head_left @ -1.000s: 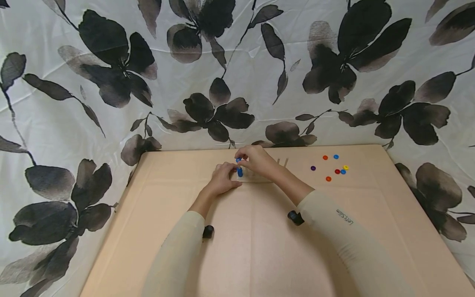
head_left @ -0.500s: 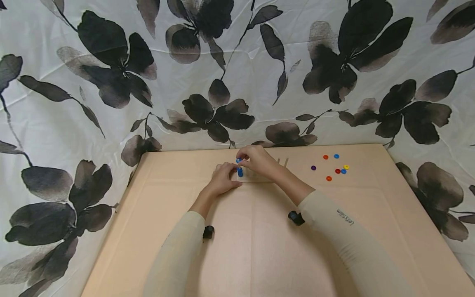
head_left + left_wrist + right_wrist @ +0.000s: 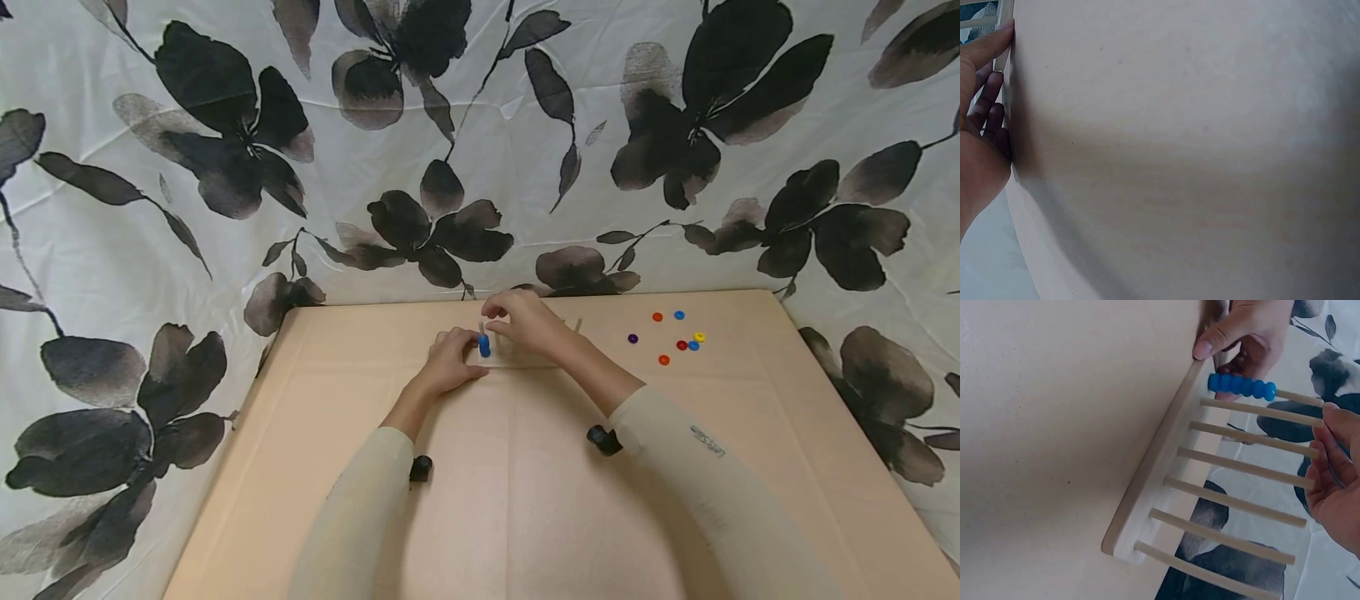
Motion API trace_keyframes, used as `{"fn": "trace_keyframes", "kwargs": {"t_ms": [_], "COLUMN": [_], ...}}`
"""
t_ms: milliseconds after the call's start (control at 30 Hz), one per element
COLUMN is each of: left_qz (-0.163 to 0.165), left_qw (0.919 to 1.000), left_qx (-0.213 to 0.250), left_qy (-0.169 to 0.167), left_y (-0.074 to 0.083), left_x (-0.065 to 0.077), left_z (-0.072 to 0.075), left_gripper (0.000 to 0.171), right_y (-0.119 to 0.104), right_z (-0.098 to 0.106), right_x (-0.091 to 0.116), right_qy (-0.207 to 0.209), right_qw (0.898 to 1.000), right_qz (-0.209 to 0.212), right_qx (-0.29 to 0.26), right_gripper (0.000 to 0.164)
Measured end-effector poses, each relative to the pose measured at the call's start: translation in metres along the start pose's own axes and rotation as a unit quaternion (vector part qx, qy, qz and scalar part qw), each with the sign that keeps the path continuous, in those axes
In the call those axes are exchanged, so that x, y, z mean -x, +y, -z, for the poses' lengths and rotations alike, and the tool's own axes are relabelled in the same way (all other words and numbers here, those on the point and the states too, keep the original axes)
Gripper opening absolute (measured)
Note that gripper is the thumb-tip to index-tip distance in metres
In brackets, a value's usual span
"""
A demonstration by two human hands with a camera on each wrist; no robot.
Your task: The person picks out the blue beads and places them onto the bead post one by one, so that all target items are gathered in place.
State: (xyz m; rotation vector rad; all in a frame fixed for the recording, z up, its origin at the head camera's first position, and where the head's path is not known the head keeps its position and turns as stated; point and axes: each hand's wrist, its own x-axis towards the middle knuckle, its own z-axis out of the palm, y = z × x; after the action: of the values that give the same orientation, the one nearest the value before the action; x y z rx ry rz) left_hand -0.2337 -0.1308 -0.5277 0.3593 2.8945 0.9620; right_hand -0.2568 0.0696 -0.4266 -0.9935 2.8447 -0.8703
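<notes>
A wooden peg rack (image 3: 1160,447) stands near the table's far edge, a long base with a row of upright pegs. Several blue beads (image 3: 1241,385) are stacked on its end peg (image 3: 1297,397), whose upper part is bare. My left hand (image 3: 450,362) grips that end of the base, thumb on the near side and fingers behind it. My right hand (image 3: 525,325) is at the peg tops, with its thumb (image 3: 1335,412) right by the end peg's tip. No bead shows between its fingers. The left wrist view catches only part of my left hand (image 3: 985,94) at the rack.
To the right of the rack lie several loose beads, among them a purple bead (image 3: 632,339), a yellow bead (image 3: 699,337) and an orange bead (image 3: 663,360). A floral cloth (image 3: 525,167) hangs behind the light wooden table (image 3: 510,500).
My right hand has let go of a blue bead at the end peg's top and shifted slightly right. The peg's tip now shows bare above the stack. My left hand stays in place.
</notes>
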Motion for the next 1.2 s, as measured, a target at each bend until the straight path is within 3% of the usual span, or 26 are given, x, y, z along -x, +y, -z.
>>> {"fn": "trace_keyframes", "kwargs": {"t_ms": [300,567,1200], "left_qz": [0.008,0.011,0.009], "left_qw": [0.9999,0.9998,0.9997], "left_qx": [0.008,0.016,0.021], "left_qy": [-0.007,-0.009,-0.012], "left_y": [0.0,0.0,0.0], "left_x": [0.003,0.003,0.003], "left_z": [0.0,0.0,0.001], "left_gripper": [0.062,0.063,0.061], "right_y": [0.011,0.028,0.095], "right_z": [0.019,0.036,0.067], "right_x": [0.023,0.048,0.117], "right_qy": [0.044,0.065,0.129], "right_qw": [0.998,0.997,0.99], "right_qz": [-0.016,-0.032,-0.06], "right_qx": [-0.031,-0.023,-0.019], "right_gripper": [0.02,0.02,0.027]}}
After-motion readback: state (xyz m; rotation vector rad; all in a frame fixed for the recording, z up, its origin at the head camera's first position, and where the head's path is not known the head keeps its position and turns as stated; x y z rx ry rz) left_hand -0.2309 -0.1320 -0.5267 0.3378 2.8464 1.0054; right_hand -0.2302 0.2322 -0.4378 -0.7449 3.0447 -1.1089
